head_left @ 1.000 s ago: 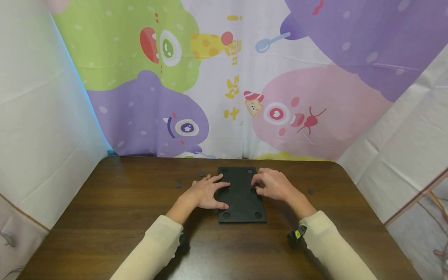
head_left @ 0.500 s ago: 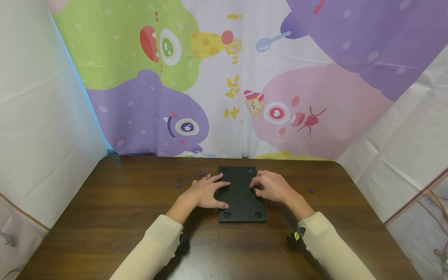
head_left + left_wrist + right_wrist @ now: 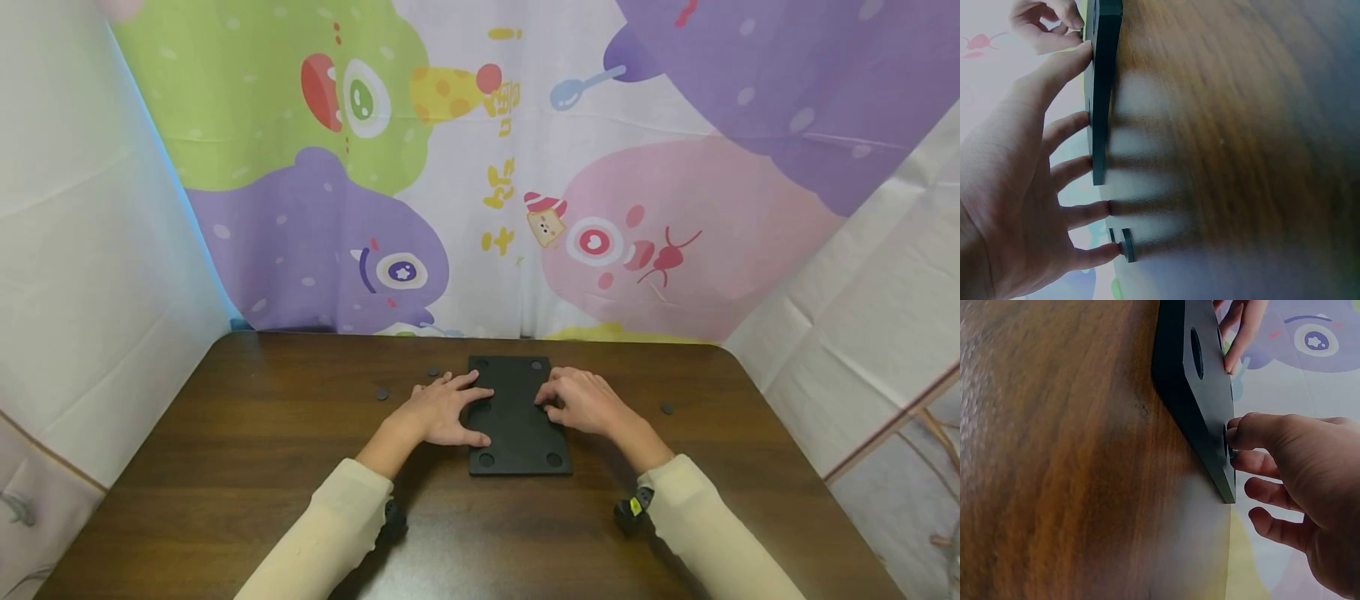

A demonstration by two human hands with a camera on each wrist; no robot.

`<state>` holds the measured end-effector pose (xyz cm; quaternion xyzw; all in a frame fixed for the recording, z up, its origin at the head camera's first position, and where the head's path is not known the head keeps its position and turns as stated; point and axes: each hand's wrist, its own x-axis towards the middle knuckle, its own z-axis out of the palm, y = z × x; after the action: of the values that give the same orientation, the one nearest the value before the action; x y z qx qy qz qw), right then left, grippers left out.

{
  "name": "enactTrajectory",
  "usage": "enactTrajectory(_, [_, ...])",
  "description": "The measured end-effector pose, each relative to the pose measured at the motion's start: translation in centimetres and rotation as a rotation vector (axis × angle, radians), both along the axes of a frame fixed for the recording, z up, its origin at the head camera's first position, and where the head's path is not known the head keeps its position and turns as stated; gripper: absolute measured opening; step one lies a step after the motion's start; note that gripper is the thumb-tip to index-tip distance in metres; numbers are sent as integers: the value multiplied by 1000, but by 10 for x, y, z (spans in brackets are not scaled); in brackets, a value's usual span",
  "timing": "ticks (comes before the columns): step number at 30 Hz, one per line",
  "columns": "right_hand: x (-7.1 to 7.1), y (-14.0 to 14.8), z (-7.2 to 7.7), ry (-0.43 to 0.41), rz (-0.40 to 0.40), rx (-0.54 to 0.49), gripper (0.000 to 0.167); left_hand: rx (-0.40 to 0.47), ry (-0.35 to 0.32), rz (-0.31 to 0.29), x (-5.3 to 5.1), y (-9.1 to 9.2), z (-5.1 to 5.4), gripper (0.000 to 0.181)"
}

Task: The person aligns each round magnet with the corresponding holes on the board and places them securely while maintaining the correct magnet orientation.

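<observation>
A flat black rectangular board [image 3: 521,425] with round recesses near its edges lies on the wooden table. My left hand [image 3: 442,412] spreads its fingers at the board's left side; in the left wrist view the thumb [image 3: 1079,59] and two fingers touch it, while the little finger reaches small dark discs. At the right edge, my right hand [image 3: 588,400] bends its fingers over the middle recess. In the right wrist view its thumb [image 3: 1254,432] and index finger come together there on what looks like a small dark disc [image 3: 1231,451], mostly hidden.
Two small dark discs, one nearer [image 3: 382,394] and one farther [image 3: 432,372], lie left of the board. Another dark disc [image 3: 667,408] lies to the right. A printed cartoon curtain [image 3: 480,167] hangs behind the table [image 3: 262,467], with white cloth at both sides.
The right hand has shifted slightly left and down at the board's right edge, its fingertips reaching a little further over the board. The left hand and the board stay put.
</observation>
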<state>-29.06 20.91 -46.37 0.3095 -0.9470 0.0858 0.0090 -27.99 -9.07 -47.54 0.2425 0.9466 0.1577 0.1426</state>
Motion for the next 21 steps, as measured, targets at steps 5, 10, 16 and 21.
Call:
enactTrajectory(5, [0,0,-1,13,6,11,14,-5,0,3,0,1,1,86])
enactTrajectory(10, [0,0,-1,14,7,17,14,-11,1,-3,0,1,1,86])
enactTrajectory(16, [0,0,0,2,-2,16,14,33,-4,-3,-17,-4,-24,92])
enactTrajectory(21, [0,0,0,-4,-7,7,11,22,4,2,-17,-2,-24,89])
